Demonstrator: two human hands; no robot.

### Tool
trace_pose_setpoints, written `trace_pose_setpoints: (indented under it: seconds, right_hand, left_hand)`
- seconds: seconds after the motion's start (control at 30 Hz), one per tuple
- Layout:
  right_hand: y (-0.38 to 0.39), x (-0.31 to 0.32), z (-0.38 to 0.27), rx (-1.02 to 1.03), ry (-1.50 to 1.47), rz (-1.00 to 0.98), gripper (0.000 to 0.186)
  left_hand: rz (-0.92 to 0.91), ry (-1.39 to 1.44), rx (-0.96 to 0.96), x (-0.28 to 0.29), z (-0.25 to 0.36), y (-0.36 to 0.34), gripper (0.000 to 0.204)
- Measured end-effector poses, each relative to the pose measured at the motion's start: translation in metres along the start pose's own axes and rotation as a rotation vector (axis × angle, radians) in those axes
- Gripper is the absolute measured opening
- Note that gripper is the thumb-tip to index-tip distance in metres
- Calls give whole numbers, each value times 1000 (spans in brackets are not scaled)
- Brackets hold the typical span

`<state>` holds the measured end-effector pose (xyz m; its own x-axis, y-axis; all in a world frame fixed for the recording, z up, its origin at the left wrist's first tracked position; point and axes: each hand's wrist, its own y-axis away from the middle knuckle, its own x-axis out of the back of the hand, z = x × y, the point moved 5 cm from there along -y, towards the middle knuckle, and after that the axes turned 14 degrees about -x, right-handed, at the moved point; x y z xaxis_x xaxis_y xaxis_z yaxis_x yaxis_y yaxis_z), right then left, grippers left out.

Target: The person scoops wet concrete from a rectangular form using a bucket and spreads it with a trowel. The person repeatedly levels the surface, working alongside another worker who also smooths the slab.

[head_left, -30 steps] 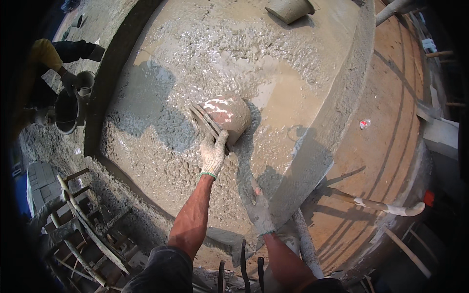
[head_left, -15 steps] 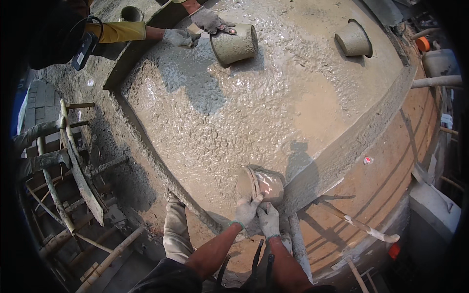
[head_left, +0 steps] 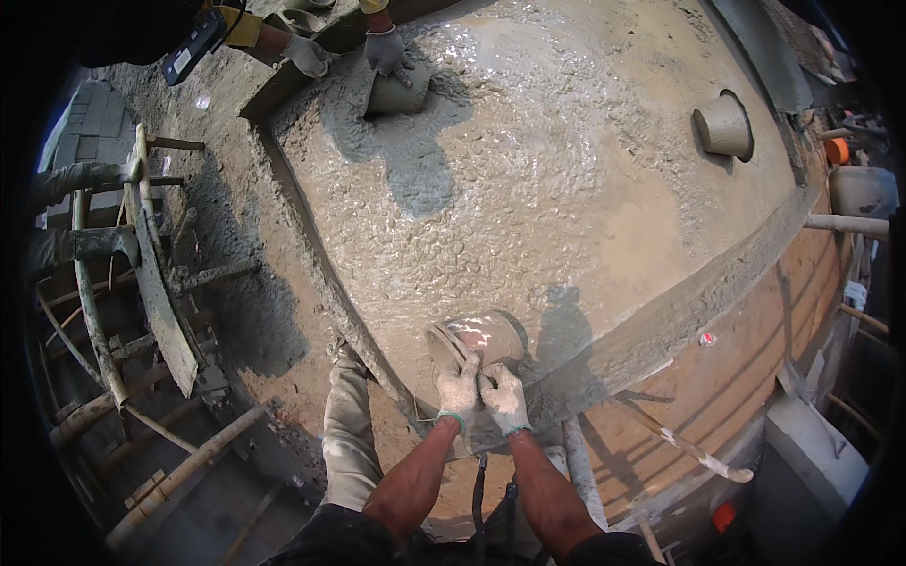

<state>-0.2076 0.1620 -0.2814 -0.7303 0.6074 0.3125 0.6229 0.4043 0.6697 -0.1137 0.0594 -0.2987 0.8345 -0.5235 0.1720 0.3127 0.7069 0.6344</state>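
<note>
My left hand [head_left: 457, 382] in a mud-caked glove grips the rim of a tilted bucket [head_left: 486, 335], coated with grey cement and patchy red-brown and white. My gloved right hand [head_left: 502, 394] is closed on the bucket's near side, just right of my left. The bucket lies on wet, lumpy cement [head_left: 557, 217] in the near corner of a low-walled bed, beside the right wall [head_left: 679, 302]. Higher up, a co-worker's gloved hand [head_left: 387, 52] rests on another cement-covered bucket [head_left: 396, 92] lying tipped, and their other gloved hand [head_left: 307, 57] is at the bed's left wall.
A third bucket [head_left: 722, 127] lies on its side at upper right. A bamboo ladder-like frame [head_left: 142, 264] stands at left above darker, lower ground. Poles [head_left: 845, 223] and a concrete block [head_left: 812, 434] border the brown ledge at right. A trousered leg [head_left: 349, 415] is left of my arms.
My right hand has come from apart onto the bucket beside my left. The bucket now appears lower in view, as the view has shifted. The co-worker's hands and bucket have appeared at the top.
</note>
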Motion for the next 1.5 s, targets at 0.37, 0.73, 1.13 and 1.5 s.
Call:
trace_pose_setpoints:
  seconds: [0.37,0.73,1.13,1.5]
  right_hand:
    - [17,-17,31,0,290,-17,12]
    - [-5,6,23,-68,213,-89,33]
    - [-15,-2,26,82,228,-80,21]
    - [-130,76,-87,2,316,191,32]
  left_hand:
    - [-325,-177,213,20,-55,7,45]
    - [-169,87,303,5,-18,-17,31]
    - [-118,54,282,21,5,-12,33]
    - [-118,526,202,140,67,9,40]
